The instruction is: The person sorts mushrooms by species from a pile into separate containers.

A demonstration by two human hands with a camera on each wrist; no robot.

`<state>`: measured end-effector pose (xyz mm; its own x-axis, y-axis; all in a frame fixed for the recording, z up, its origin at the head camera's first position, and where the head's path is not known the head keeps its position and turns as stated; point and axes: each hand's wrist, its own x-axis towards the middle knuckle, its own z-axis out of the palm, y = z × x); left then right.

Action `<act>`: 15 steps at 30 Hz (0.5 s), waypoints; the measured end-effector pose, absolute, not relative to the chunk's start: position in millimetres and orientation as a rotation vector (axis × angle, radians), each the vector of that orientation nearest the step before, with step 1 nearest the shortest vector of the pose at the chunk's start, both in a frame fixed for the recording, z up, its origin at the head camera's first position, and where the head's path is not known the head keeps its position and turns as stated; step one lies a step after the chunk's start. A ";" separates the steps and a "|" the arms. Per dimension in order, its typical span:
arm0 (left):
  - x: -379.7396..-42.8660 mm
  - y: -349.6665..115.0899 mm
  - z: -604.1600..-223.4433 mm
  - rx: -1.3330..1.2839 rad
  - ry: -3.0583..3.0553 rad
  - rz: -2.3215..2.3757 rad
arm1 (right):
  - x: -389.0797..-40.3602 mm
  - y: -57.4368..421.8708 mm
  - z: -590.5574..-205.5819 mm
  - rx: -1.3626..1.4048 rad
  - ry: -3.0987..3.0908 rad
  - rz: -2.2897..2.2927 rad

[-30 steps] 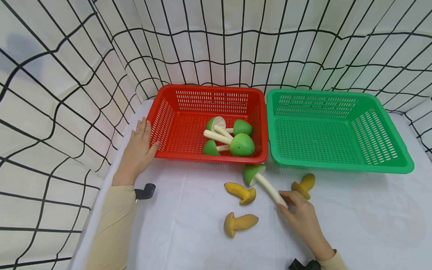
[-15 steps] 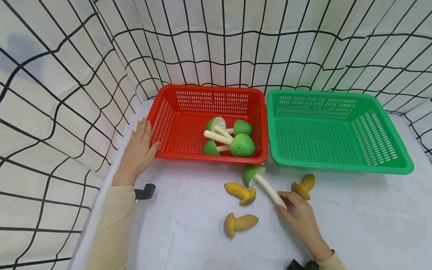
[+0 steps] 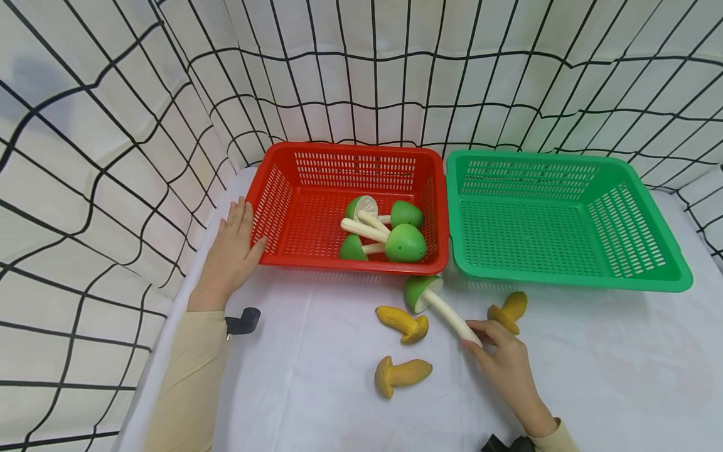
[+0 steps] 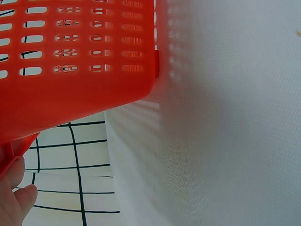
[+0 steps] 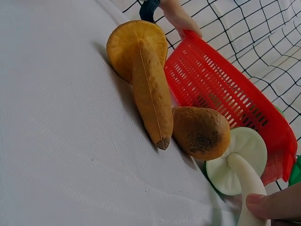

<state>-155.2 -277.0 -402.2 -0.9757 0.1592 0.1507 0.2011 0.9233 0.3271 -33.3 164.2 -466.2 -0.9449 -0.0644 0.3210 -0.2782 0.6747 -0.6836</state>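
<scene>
In the head view my right hand point(image 3: 504, 370) pinches the end of the white stem of a green-capped toy mushroom point(image 3: 449, 314). This mushroom slants across the white cloth, its cap close to the front of the red basket point(image 3: 344, 265). The right wrist view shows the cap's pale underside and my thumb point(image 5: 273, 206) on the stem. My left hand point(image 3: 228, 251) rests against the red basket's left side, fingers extended along the rim; in the left wrist view its fingertips point(image 4: 26, 195) touch the rim. Several green-capped mushrooms point(image 3: 405, 243) lie inside, towards the right end.
A green basket point(image 3: 570, 282) stands right beside the red one. Three yellow-brown toy mushrooms lie on the cloth: one curved mushroom point(image 3: 401, 319), one nearer mushroom point(image 3: 409, 373) and one right-hand mushroom point(image 3: 515, 306) beyond my right hand. Black wire mesh point(image 3: 373, 58) rises behind and at left.
The held mushroom and my right hand have shifted only very slightly. The left hand and both baskets look the same.
</scene>
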 end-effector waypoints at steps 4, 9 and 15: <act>-155.2 -277.0 -402.5 -0.276 -2.962 -0.521 | -33.0 164.3 -465.7 0.258 -2.601 1.166; -154.8 -277.2 -402.2 -0.280 -2.958 -0.524 | -33.7 164.1 -464.7 0.262 -2.576 1.182; -154.5 -277.1 -401.6 -0.279 -2.960 -0.531 | -33.1 164.8 -462.9 0.253 -2.563 1.191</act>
<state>-154.5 -277.1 -401.6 -0.9756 0.1592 0.1513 0.2019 0.9215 0.3319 -33.1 164.8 -462.9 -0.9386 -0.0321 0.3436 -0.2832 0.6405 -0.7139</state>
